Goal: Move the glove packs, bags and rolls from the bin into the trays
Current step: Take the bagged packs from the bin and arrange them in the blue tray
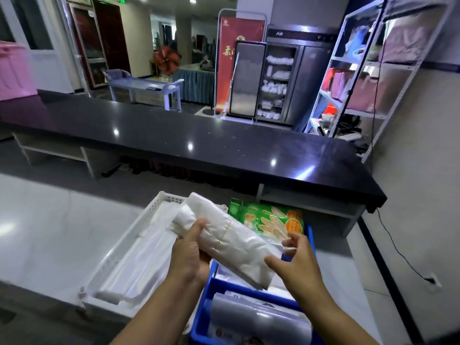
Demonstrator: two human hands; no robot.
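The left grip (189, 250) was curled round the far end of a bundle of white bags (231, 237), thumb on top. The right grip (296, 260) pinched the bundle's near end between thumb and fingers. A thin rubber band (225, 231) circled the bundle's middle. The bundle was held tilted in the air, above the gap between the white tray (151, 207) on the left and the blue bin (206, 295) on the right. Clear plastic bags (139, 265) lay flat in the tray. A green glove pack (268, 220) stood at the bin's far end, and grey packs (261, 317) lay at its near end. Both containers sat side by side on the pale table (49, 232).
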